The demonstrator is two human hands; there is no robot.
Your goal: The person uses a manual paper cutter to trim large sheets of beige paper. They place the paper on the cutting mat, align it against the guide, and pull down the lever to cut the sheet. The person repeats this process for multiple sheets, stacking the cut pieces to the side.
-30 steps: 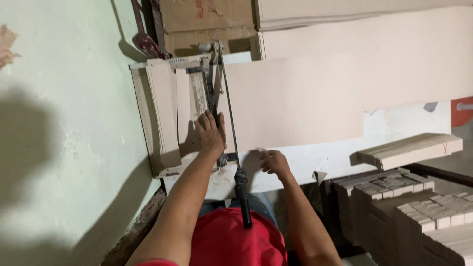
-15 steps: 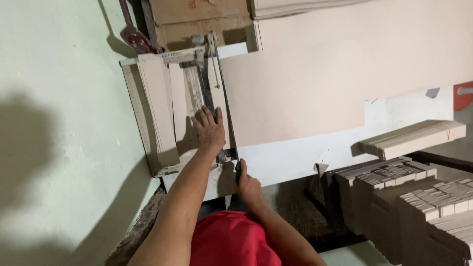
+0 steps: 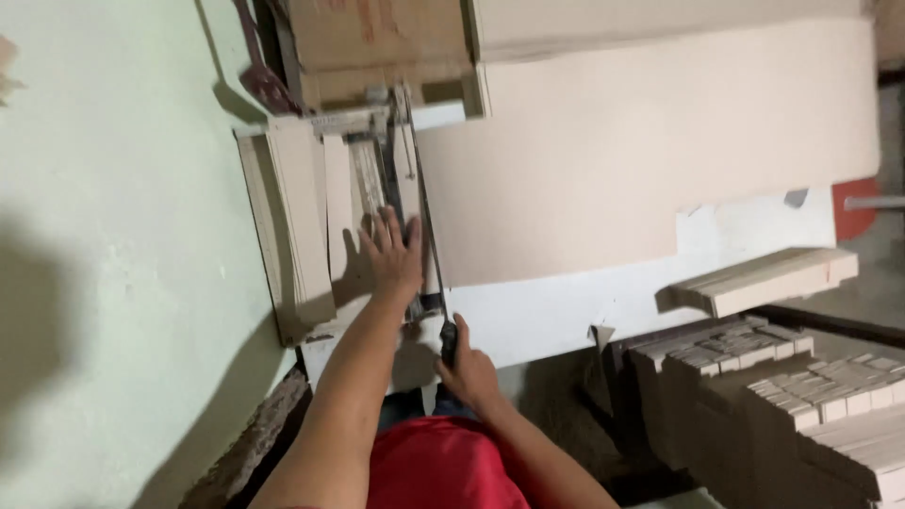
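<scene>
We press our left hand point(image 3: 394, 253) flat, fingers spread, on the beige tile strip point(image 3: 411, 203) in the tile cutter point(image 3: 377, 179). Our right hand point(image 3: 468, 369) closes around the cutter handle point(image 3: 449, 341) at the cutter's near end; its rail runs straight away from us.

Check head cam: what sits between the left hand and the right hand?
In the head view, the cutter's black handle bar runs between left hand, flat on the tile strip, and right hand, which grips its end.
</scene>
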